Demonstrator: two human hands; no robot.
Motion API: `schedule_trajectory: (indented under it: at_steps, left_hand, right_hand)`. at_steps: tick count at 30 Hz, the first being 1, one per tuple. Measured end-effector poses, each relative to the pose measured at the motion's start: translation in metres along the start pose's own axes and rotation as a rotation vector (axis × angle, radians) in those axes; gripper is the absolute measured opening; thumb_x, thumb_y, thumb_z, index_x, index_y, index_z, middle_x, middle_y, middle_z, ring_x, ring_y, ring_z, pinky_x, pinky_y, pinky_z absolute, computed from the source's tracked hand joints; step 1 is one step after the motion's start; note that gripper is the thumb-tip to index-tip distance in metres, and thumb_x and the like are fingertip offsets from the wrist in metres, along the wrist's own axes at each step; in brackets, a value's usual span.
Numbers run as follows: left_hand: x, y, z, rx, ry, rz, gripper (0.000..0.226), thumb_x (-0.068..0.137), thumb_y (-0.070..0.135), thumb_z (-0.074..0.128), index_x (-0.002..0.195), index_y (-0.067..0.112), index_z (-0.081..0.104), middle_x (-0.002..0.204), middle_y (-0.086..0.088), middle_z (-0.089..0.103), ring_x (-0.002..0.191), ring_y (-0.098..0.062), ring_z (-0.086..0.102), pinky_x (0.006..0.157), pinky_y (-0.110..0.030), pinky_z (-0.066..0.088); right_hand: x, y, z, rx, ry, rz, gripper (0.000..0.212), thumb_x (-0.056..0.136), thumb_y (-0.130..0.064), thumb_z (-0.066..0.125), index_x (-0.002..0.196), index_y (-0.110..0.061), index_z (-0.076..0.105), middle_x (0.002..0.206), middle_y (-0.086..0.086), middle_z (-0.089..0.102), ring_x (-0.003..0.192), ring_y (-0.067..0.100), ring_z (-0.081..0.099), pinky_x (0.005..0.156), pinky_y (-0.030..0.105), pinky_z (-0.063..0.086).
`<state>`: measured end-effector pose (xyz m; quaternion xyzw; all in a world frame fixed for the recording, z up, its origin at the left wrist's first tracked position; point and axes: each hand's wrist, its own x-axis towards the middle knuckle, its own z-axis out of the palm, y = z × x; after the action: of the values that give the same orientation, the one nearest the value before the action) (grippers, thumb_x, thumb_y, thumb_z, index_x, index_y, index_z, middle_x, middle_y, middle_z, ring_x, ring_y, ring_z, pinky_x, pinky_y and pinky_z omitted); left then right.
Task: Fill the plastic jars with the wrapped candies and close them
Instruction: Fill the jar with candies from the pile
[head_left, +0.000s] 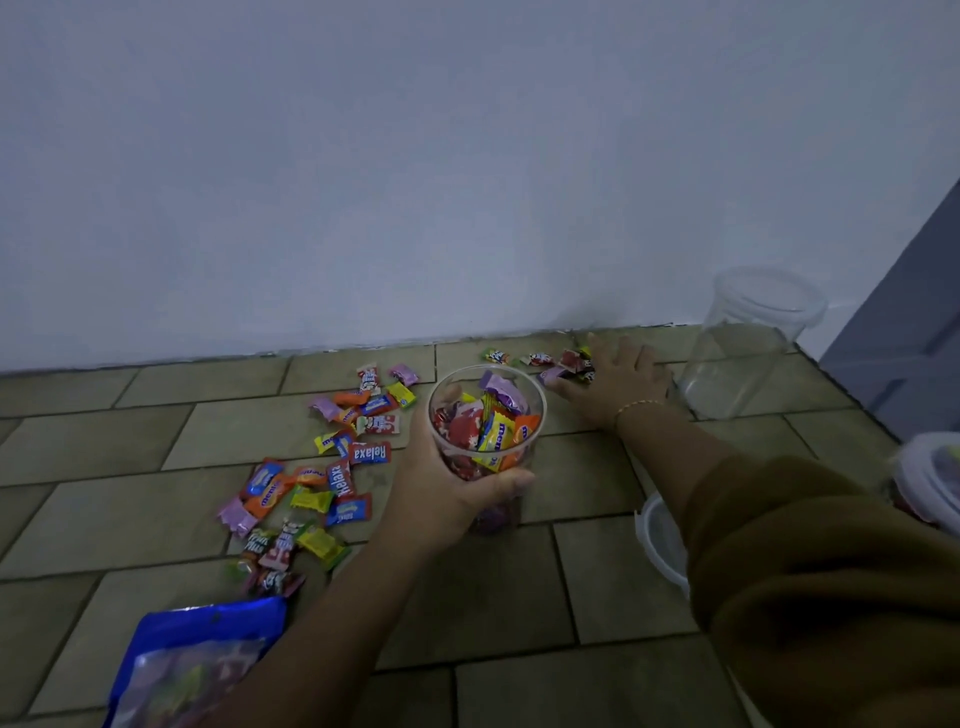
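Nearest the camera, a brown sleeve (831, 587) covers the right arm, and a blue candy bag (197, 665) lies open on the tiled floor (493, 597) at lower left. Left hand (452, 483) grips a clear plastic jar (485, 415) around its side, fingers and thumb curled round it, held tilted with its open mouth toward the camera; it is partly filled with wrapped candies. Right hand (618, 384) reaches forward with fingers spread flat on the floor, touching a small cluster of candies (566, 364) near the wall (415, 182); whether it has hold of any I cannot tell. More loose candies (322, 467) lie scattered left of the jar. An empty jar (743, 343) stands just right of the right hand. A white lid (660, 540) lies beside the right forearm, and another lidded container (930, 478) shows at the right edge.
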<state>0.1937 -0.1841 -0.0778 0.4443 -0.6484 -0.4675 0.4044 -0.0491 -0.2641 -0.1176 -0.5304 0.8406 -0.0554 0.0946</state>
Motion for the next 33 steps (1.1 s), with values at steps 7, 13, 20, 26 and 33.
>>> schedule_trajectory:
  at_steps: [7, 13, 20, 26, 33]
  left_hand:
    - [0.002, -0.002, 0.0, -0.02, -0.017, 0.006, 0.092, 0.044, 0.031, 0.082, 0.12, 0.033, 0.031, 0.112, 0.023, 0.047, 0.091, 0.031, 0.046, 0.071, 0.004, 0.038]
    - [0.001, 0.001, -0.001, -0.033, -0.022, -0.001, 0.094, 0.045, 0.031, 0.081, 0.123, 0.033, 0.028, 0.111, 0.026, 0.045, 0.089, 0.032, 0.044, 0.069, 0.005, 0.037]
    - [-0.001, 0.002, -0.002, -0.023, -0.021, -0.031, 0.103, 0.041, 0.044, 0.081, 0.129, 0.033, 0.029, 0.113, 0.028, 0.044, 0.1, 0.013, 0.046, 0.073, 0.001, 0.04]
    - [-0.009, 0.0, -0.008, -0.025, -0.037, -0.035, 0.102, 0.039, 0.046, 0.084, 0.127, 0.035, 0.033, 0.118, 0.02, 0.051, 0.107, 0.004, 0.052, 0.078, -0.005, 0.043]
    - [-0.033, 0.006, -0.013, 0.006, -0.063, -0.026, 0.096, 0.05, 0.034, 0.087, 0.126, 0.036, 0.028, 0.113, 0.024, 0.048, 0.103, 0.006, 0.051, 0.074, -0.001, 0.042]
  right_hand:
    - [0.011, -0.001, 0.012, 0.041, -0.055, 0.03, 0.081, 0.072, -0.087, 0.029, 0.142, -0.046, 0.023, 0.155, 0.002, 0.017, 0.142, 0.037, 0.008, 0.108, 0.063, 0.005]
    - [-0.002, -0.008, 0.028, 0.092, 0.198, -0.075, 0.047, 0.09, -0.052, 0.046, 0.123, -0.018, 0.051, 0.13, 0.015, 0.044, 0.119, 0.034, 0.038, 0.098, 0.041, 0.034]
    - [-0.036, -0.025, 0.033, -0.01, 0.231, -0.204, 0.029, 0.097, -0.01, 0.035, 0.121, -0.009, 0.049, 0.12, 0.017, 0.05, 0.101, 0.033, 0.054, 0.08, 0.038, 0.045]
    - [-0.054, -0.025, 0.035, 0.303, 0.115, -0.142, 0.017, 0.092, -0.01, 0.045, 0.102, -0.011, 0.059, 0.104, 0.014, 0.062, 0.091, 0.029, 0.056, 0.075, 0.032, 0.044]
    - [-0.106, -0.052, -0.021, 1.459, 0.08, 0.083, 0.017, 0.087, -0.007, 0.059, 0.078, -0.021, 0.059, 0.073, 0.006, 0.055, 0.063, 0.018, 0.047, 0.051, 0.024, 0.042]
